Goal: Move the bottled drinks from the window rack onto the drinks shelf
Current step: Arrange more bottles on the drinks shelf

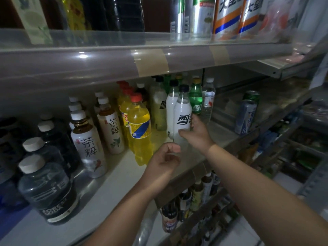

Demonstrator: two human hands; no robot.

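Head view: right hand is seating white bottle on drinks shelf.
Grip is pinching low; better keeping it upright. Left hand is hanging slack.

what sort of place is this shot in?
Likely a small grocery shop: stacked metal shelves, rows of same-brand bottled drinks like the white bottle the right hand grips, cans on the upper shelf.

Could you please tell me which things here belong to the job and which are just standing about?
Job: white plastic bottle with a dark cap, gripped by the right hand; left hand beside its base; pale drinks shelf.
Standing about: yellow soda bottle with a red cap; white-capped tea bottles; silver-blue can.
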